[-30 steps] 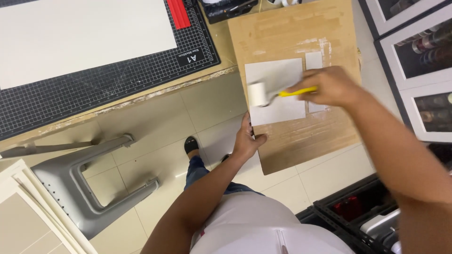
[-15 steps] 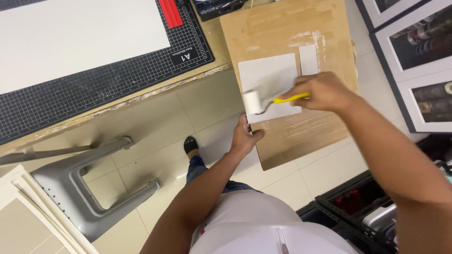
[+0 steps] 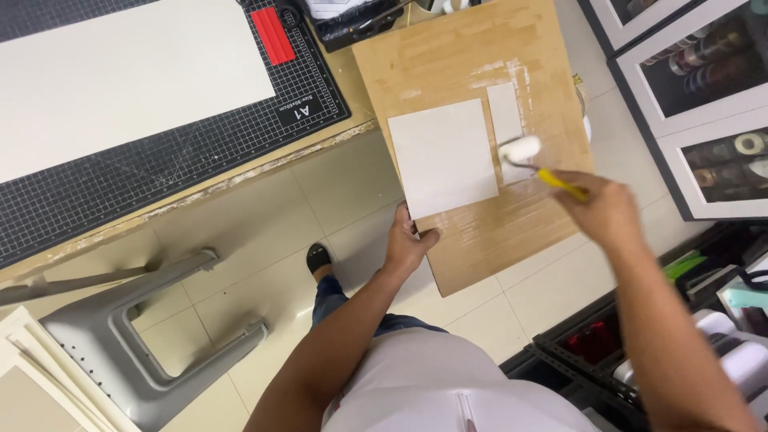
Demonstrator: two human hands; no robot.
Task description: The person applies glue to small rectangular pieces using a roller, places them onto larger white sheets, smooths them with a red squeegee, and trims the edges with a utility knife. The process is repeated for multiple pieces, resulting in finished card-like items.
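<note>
- Black cutting mat (image 3: 160,160), top left, w/ a big off-white sheet (image 3: 120,76) lying on it & a red strip (image 3: 273,36) at the sheet's right end.
- Brown wooden board (image 3: 512,232), upper centre-right, sticking out over the tiled floor (image 3: 264,232); pale smears near its top.
- Grey stool (image 3: 120,352) lower left on the floor; stack of pale boards (image 3: 32,376) at the bottom-left corner.
- Framed pics (image 3: 704,88) along the right edge; dark crate (image 3: 592,352) w/ bits inside, lower right.
- Square grey-white card (image 3: 444,156) flat on the board, centre; narrow card strip (image 3: 506,120) just beside it on the right.
- Left hand (image 3: 408,240) at the board's near-left edge, fingers curled on the edge, thumb on top, just below the card's lower-left corner.
- Right hand (image 3: 604,212) closed round the yellow handle of a small roller (image 3: 522,150); white roller head sits at the card's right edge, over the lower end of the strip.
- Black shoe (image 3: 318,258) on the floor, under the left forearm.
</note>
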